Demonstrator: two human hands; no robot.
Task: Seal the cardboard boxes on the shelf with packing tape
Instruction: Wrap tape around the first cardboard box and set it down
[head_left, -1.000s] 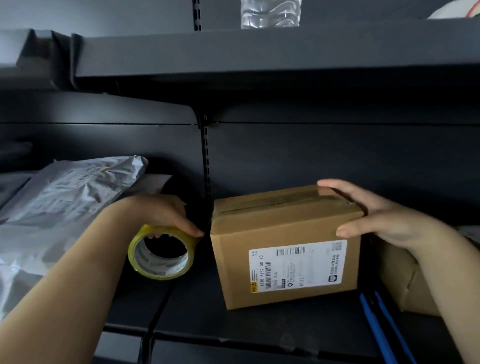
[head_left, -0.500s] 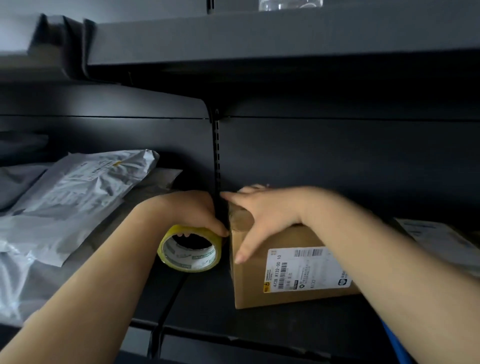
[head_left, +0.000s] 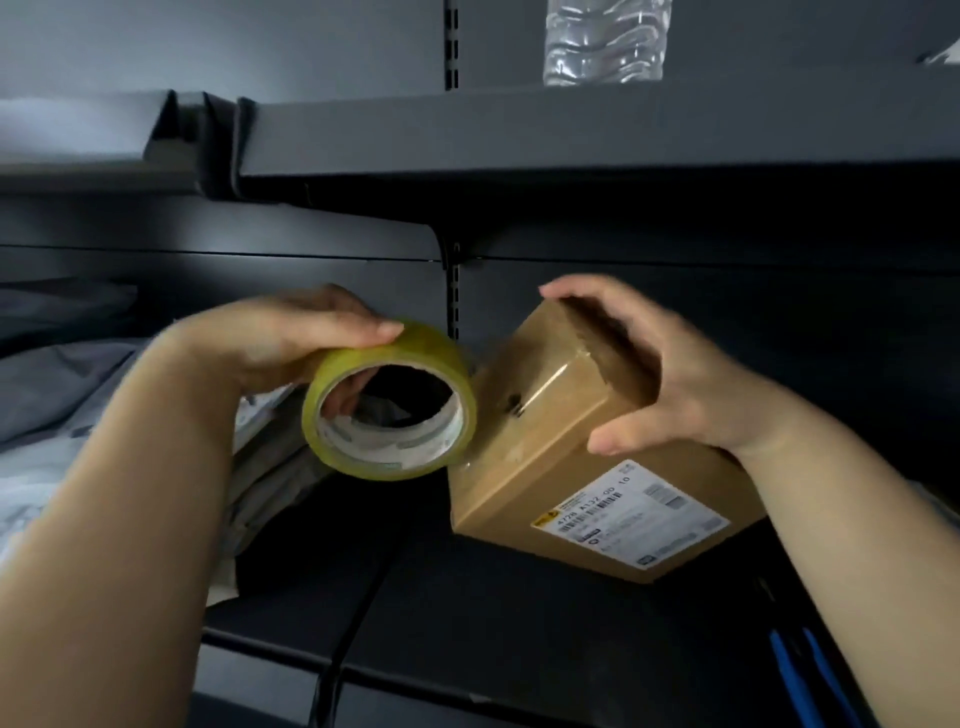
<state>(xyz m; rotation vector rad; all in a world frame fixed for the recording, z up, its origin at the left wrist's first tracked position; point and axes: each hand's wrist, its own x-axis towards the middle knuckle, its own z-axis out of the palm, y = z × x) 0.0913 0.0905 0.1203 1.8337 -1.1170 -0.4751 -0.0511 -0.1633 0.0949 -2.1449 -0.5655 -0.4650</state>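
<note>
shelf (head_left: 519, 618): dark metal, carries everything; box is tipped up over it, whether a lower corner touches the deck I can't tell.
mailers (head_left: 47, 395): grey poly bags heaped at left, soft, not part of the job.
box (head_left: 545, 447): small brown carton, tilted, label face toward camera and down, taped end face turned toward the roll. Judged light, since one hand tips it. Stiff at edges and corners, panels likely give under thumb pressure. Glossy tape on the end seam looks slippery, so hold on bare cardboard.
right hand (head_left: 670, 374): grip wraps the box's upper right corner, fingers curled over the top edge, thumb on the near face. Good spot, corners carry load.
left hand (head_left: 291, 343): grip pinches the tape, thumb along the outer rim, fingers inside the core.
tape (head_left: 389, 400): yellowish clear roll, rigid core, touching or just beside the box's end face. Free end not visible; film judged thin, prone to fold and stick to itself, so keep it taut.
bottle (head_left: 605, 41): clear plastic, upper shelf, well apart.
</note>
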